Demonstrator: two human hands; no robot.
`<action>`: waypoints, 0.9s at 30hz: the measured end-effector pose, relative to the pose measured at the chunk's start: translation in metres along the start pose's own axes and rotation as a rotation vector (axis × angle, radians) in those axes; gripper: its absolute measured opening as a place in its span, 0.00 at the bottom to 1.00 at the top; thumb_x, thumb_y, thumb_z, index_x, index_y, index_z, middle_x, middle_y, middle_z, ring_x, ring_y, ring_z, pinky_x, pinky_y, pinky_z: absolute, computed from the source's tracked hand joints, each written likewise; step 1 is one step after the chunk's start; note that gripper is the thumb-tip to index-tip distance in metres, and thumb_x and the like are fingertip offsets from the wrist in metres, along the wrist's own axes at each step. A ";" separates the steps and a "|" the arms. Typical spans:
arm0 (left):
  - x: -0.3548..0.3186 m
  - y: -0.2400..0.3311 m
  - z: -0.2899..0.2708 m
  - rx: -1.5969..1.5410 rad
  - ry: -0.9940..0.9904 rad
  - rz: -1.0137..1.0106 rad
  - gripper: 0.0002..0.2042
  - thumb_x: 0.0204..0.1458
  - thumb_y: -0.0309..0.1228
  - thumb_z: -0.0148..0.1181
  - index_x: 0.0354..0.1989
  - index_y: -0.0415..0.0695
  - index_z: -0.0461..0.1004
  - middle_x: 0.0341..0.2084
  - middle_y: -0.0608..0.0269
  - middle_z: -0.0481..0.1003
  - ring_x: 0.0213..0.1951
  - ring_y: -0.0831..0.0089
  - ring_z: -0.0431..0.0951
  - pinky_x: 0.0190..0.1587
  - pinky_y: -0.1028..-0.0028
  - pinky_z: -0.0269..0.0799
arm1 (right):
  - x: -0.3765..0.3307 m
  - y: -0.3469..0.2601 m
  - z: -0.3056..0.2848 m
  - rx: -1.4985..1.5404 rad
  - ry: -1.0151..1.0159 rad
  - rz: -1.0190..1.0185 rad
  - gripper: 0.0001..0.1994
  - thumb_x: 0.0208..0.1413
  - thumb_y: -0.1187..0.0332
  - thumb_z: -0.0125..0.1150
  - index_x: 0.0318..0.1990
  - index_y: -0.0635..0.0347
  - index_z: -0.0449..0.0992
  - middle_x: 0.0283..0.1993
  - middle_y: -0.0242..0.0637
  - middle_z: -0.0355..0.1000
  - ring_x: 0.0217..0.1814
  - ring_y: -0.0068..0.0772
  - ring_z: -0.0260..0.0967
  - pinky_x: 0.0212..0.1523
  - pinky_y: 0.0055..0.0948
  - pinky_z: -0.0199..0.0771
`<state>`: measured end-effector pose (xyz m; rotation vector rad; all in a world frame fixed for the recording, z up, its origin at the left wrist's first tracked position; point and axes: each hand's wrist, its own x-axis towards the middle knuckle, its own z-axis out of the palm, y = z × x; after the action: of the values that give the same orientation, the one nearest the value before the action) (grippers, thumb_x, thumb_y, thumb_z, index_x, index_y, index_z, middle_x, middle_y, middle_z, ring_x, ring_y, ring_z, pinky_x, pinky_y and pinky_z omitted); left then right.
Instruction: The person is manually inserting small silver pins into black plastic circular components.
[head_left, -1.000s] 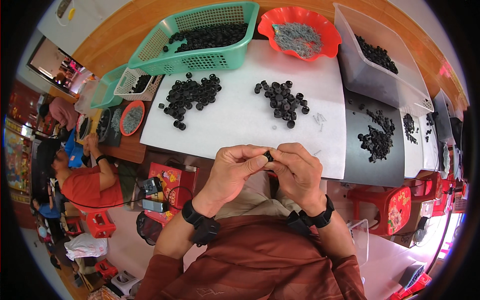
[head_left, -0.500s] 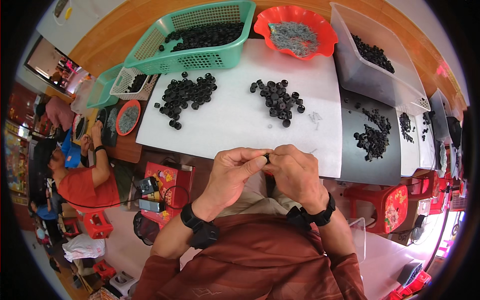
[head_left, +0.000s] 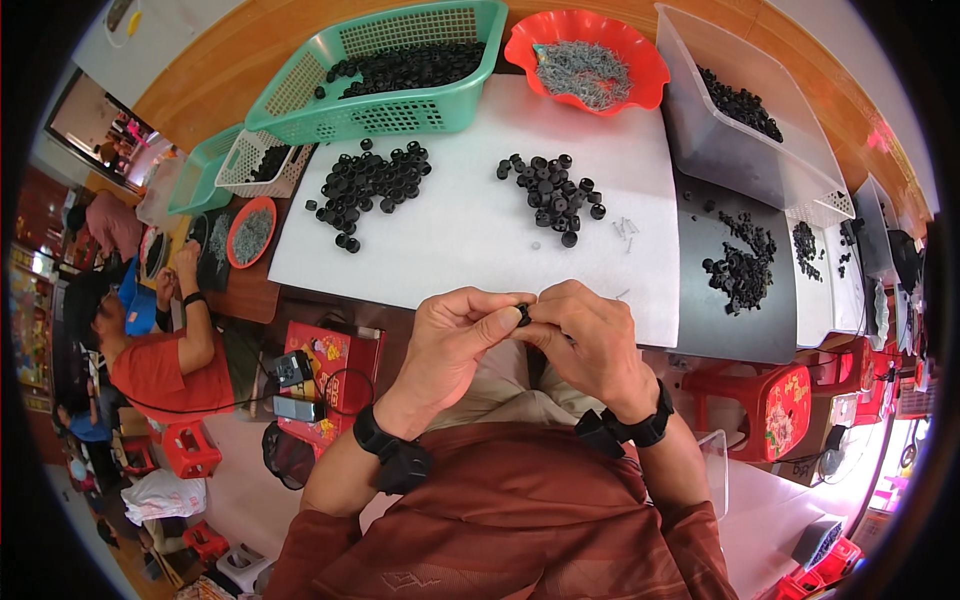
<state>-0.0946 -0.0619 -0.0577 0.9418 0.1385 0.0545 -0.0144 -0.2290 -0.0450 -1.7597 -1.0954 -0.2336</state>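
Two hands (head_left: 530, 340) around one black ring (head_left: 523, 315)

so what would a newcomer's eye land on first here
Probably the two hands meeting at centre, the left hand and right hand pinching a small black part between their fingertips. Next, the white sheet beyond them with two heaps of black parts, and at the far edge a green basket beside a red bowl of grey pins.

A wooden table (head_left: 215, 45) carries a white board (head_left: 450, 240), with red plastic stools (head_left: 770, 395) on the pale floor (head_left: 240, 480).
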 end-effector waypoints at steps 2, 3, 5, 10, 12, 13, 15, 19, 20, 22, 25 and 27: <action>-0.001 0.001 0.000 0.003 0.000 0.001 0.05 0.58 0.22 0.63 0.41 0.38 0.81 0.44 0.50 0.81 0.42 0.73 0.81 0.47 0.71 0.78 | 0.000 0.000 0.001 0.009 0.010 -0.015 0.10 0.45 0.76 0.72 0.33 0.60 0.74 0.31 0.34 0.73 0.29 0.38 0.73 0.27 0.33 0.75; -0.001 0.001 0.001 0.007 -0.002 0.003 0.05 0.58 0.22 0.63 0.41 0.38 0.81 0.44 0.49 0.81 0.42 0.73 0.81 0.47 0.71 0.78 | -0.001 -0.001 0.001 0.009 0.009 -0.014 0.10 0.45 0.76 0.72 0.33 0.60 0.74 0.31 0.34 0.73 0.29 0.38 0.73 0.27 0.33 0.75; -0.002 0.002 0.002 0.020 -0.005 0.011 0.05 0.58 0.22 0.63 0.41 0.38 0.81 0.45 0.49 0.81 0.42 0.72 0.81 0.48 0.70 0.78 | -0.001 -0.001 0.002 0.002 0.020 -0.026 0.10 0.44 0.78 0.70 0.32 0.59 0.73 0.30 0.34 0.73 0.29 0.38 0.74 0.26 0.33 0.75; -0.007 -0.006 0.006 0.086 0.012 0.039 0.08 0.59 0.22 0.63 0.45 0.33 0.80 0.43 0.52 0.81 0.44 0.72 0.80 0.52 0.72 0.77 | -0.007 0.002 0.003 -0.094 0.013 -0.098 0.10 0.44 0.80 0.67 0.30 0.57 0.71 0.33 0.33 0.73 0.29 0.36 0.74 0.25 0.32 0.74; -0.008 -0.012 0.005 0.083 0.030 0.074 0.08 0.59 0.22 0.62 0.45 0.34 0.80 0.44 0.52 0.81 0.44 0.72 0.80 0.52 0.72 0.77 | -0.006 0.002 0.002 -0.125 0.004 -0.120 0.10 0.44 0.80 0.67 0.30 0.57 0.71 0.34 0.32 0.73 0.29 0.35 0.74 0.25 0.32 0.74; -0.008 -0.012 0.007 0.080 0.027 0.073 0.08 0.59 0.22 0.62 0.45 0.34 0.80 0.44 0.52 0.81 0.44 0.72 0.80 0.52 0.72 0.77 | -0.006 0.002 0.002 -0.158 0.009 -0.128 0.10 0.45 0.79 0.67 0.31 0.56 0.71 0.34 0.32 0.72 0.29 0.35 0.74 0.25 0.32 0.74; -0.007 -0.010 0.011 0.007 0.006 0.089 0.08 0.59 0.21 0.62 0.45 0.35 0.79 0.45 0.53 0.81 0.45 0.73 0.80 0.52 0.73 0.77 | -0.007 0.002 0.003 -0.195 0.013 -0.136 0.10 0.45 0.78 0.67 0.32 0.56 0.71 0.35 0.31 0.72 0.29 0.35 0.74 0.24 0.32 0.74; -0.004 -0.009 0.008 -0.024 -0.003 0.093 0.08 0.58 0.21 0.62 0.45 0.35 0.79 0.44 0.55 0.81 0.44 0.74 0.80 0.50 0.73 0.77 | -0.005 0.001 0.004 -0.174 0.033 -0.061 0.13 0.47 0.74 0.70 0.40 0.56 0.73 0.36 0.32 0.72 0.28 0.35 0.74 0.24 0.32 0.75; -0.005 -0.011 0.006 -0.018 0.012 0.091 0.08 0.58 0.20 0.63 0.45 0.35 0.79 0.43 0.56 0.81 0.43 0.75 0.80 0.50 0.74 0.77 | -0.004 0.001 0.003 -0.172 0.008 -0.053 0.16 0.47 0.72 0.70 0.43 0.55 0.74 0.37 0.32 0.72 0.28 0.34 0.73 0.24 0.31 0.75; -0.007 -0.011 0.006 -0.012 0.024 0.088 0.08 0.57 0.20 0.63 0.45 0.35 0.79 0.41 0.57 0.81 0.43 0.75 0.80 0.49 0.74 0.77 | -0.004 0.000 0.003 -0.190 0.015 -0.063 0.17 0.47 0.72 0.71 0.45 0.56 0.74 0.38 0.32 0.72 0.28 0.34 0.73 0.24 0.31 0.75; -0.011 -0.010 0.008 0.002 0.059 0.094 0.07 0.57 0.20 0.64 0.43 0.35 0.79 0.39 0.58 0.80 0.42 0.77 0.79 0.48 0.75 0.77 | -0.008 -0.002 0.004 -0.203 0.024 -0.066 0.19 0.45 0.71 0.73 0.47 0.55 0.76 0.38 0.34 0.73 0.28 0.35 0.74 0.24 0.31 0.75; -0.014 -0.010 0.005 0.065 0.058 0.092 0.07 0.56 0.20 0.65 0.43 0.35 0.78 0.41 0.57 0.81 0.42 0.77 0.79 0.49 0.76 0.76 | -0.010 -0.005 0.002 -0.198 0.026 -0.062 0.20 0.43 0.72 0.75 0.47 0.55 0.78 0.38 0.36 0.74 0.27 0.35 0.75 0.24 0.30 0.75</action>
<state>-0.1075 -0.0733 -0.0613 1.0114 0.1509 0.1632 -0.0242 -0.2324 -0.0486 -1.8929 -1.1409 -0.4143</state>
